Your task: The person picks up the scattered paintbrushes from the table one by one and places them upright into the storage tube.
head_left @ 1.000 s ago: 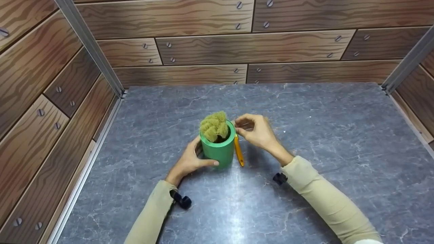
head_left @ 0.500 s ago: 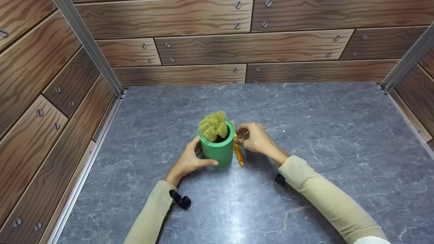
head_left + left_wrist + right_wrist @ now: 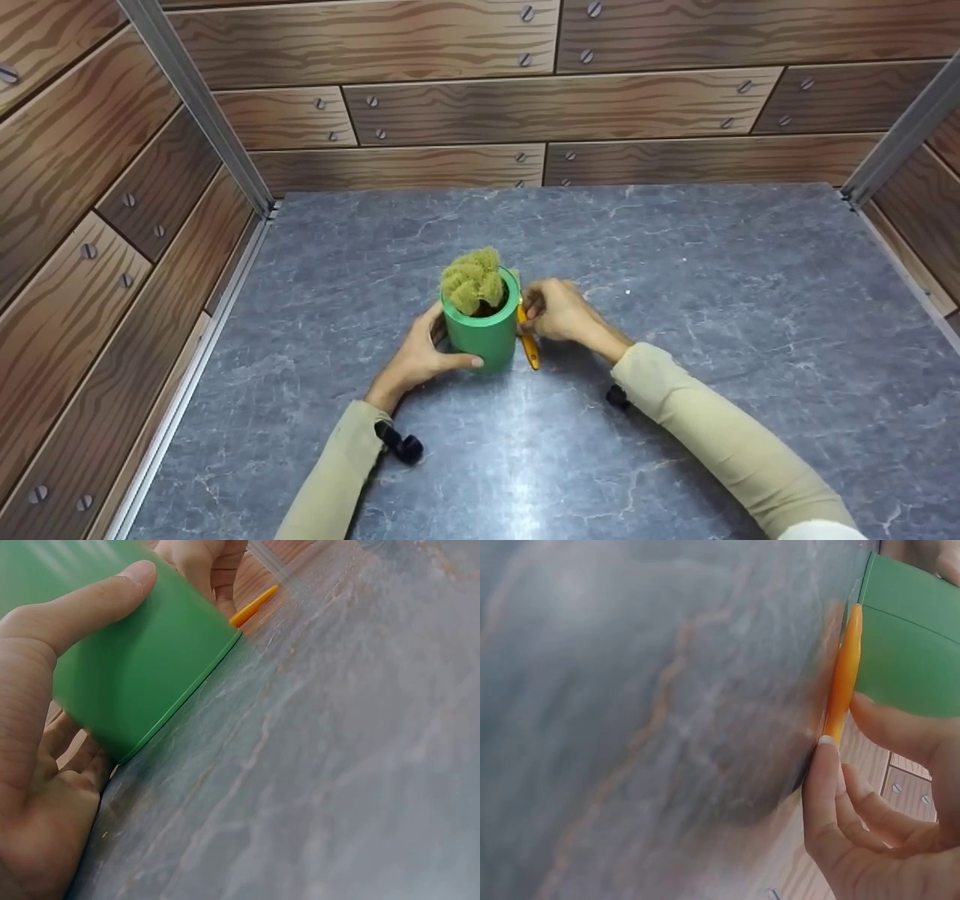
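A green cylindrical pot [image 3: 484,341] stands upright on the tabletop, with a yellow-green, moss-like tuft [image 3: 472,281] rising out of its top. My left hand [image 3: 420,351] grips the pot from the left; the thumb [image 3: 97,604] lies across its front and the other fingers go behind it. Close along the pot's right side lies a paintbrush [image 3: 530,351] with an orange handle, its pale bristle end pointing away from me. My right hand [image 3: 561,311] pinches the handle [image 3: 845,671] between thumb and fingertips, covering the middle of the brush in the head view.
The grey marbled tabletop [image 3: 712,337] runs back to a wood-patterned wall [image 3: 450,112]. Another such wall [image 3: 97,300] stands on the left, with a metal post [image 3: 210,112] at the corner. A tiny white speck [image 3: 628,292] lies right of the right hand.
My right hand has moved down and toward me, from beside the pot's rim onto the brush handle, its fingers closing on it. The left hand and pot have stayed put.
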The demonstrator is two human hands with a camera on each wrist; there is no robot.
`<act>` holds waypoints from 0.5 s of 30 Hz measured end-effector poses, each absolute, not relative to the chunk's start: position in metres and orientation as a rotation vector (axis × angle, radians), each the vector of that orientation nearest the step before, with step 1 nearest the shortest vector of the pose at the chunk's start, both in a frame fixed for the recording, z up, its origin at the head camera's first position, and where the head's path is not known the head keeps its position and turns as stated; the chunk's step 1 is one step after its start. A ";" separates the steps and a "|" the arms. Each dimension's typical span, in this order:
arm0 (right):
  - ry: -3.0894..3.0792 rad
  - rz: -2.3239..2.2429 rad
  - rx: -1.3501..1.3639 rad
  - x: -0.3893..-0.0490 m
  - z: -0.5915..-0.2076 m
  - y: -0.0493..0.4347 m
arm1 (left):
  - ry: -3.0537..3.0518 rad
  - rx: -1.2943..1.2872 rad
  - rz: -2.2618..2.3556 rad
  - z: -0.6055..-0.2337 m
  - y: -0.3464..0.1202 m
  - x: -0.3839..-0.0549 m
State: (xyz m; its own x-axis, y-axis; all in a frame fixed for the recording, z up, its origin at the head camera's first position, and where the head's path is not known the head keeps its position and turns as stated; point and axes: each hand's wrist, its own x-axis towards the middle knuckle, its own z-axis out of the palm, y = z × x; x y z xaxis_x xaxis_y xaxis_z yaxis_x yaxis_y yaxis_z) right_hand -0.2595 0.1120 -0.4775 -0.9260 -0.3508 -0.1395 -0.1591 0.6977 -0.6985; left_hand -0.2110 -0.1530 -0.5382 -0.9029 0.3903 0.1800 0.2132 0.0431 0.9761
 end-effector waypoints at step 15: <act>2.579 -1.078 -0.250 -0.262 -0.477 0.114 | 2.166 0.633 1.989 -0.538 -0.153 -0.211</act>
State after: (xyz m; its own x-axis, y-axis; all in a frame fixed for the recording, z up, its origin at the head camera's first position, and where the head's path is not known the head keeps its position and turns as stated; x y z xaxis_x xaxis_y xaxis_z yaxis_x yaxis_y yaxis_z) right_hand -0.2625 0.1138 -0.4774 -0.9290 -0.2853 -0.2356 -0.0327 0.6976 -0.7158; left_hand -0.2113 -0.1533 -0.5378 -0.9030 0.3896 0.1810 0.2134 0.0413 0.9761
